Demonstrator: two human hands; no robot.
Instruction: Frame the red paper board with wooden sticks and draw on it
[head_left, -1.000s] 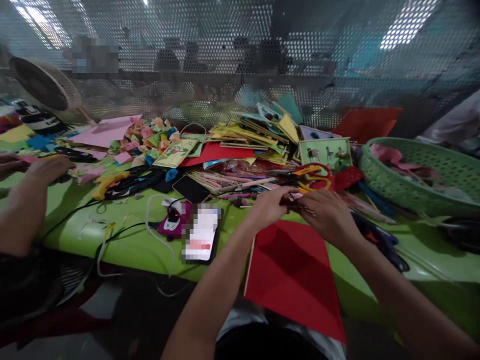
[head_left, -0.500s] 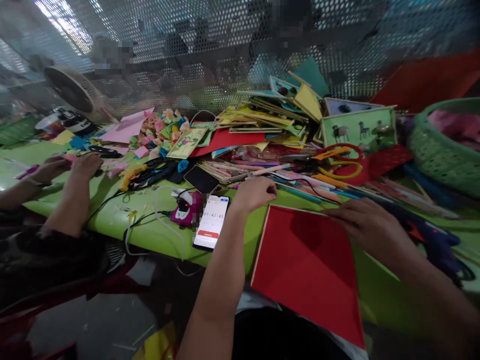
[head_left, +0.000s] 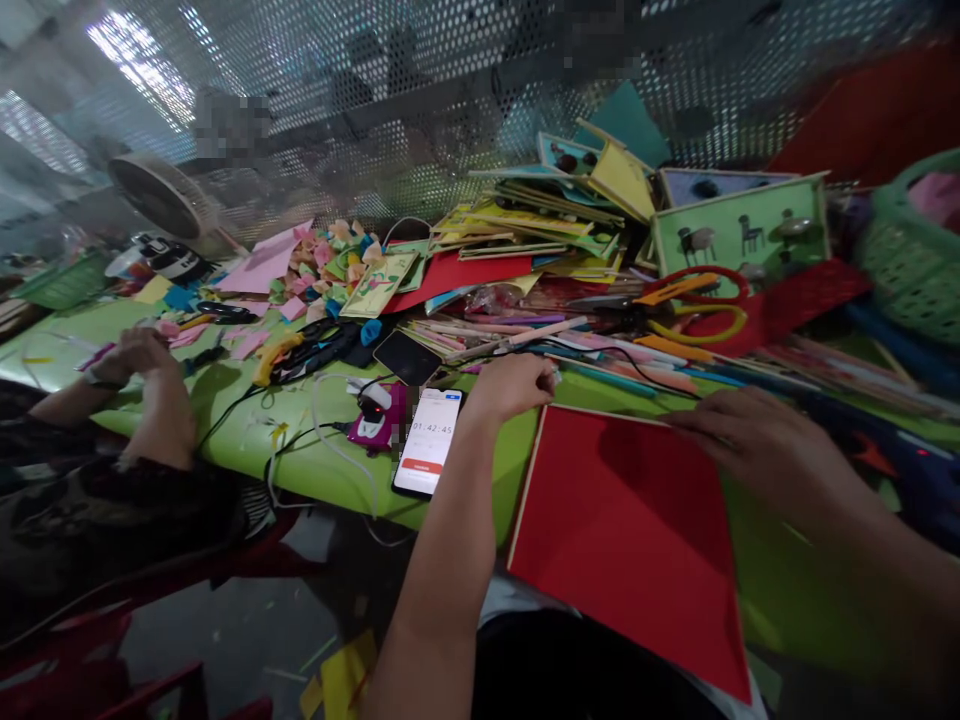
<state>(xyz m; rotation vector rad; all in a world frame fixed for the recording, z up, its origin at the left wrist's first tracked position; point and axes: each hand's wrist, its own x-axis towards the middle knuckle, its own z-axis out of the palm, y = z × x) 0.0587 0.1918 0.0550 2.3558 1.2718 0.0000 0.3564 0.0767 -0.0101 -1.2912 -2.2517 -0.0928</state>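
A red board with thin pale wooden strips along its top and left edges lies at the table's front edge, its lower part reaching over my lap. Near its top left corner my left hand is closed, fingers curled in. Something small and pale may be at its fingertips, too small to name. At the top right corner my right hand has its fingers together on the board's edge, with the thumb mostly hidden. A phone showing a timer lies left of my left forearm.
Scissors, coloured sticks and stacked panels lie beyond the board. A dark blue glue gun is at right, near a green basket. At left, a co-worker's hands are over the table among cables and paper scraps.
The view has shifted slightly. My hands stay at the board's top corners, with little movement. The co-worker's hands have come together and moved nearer the table's front.
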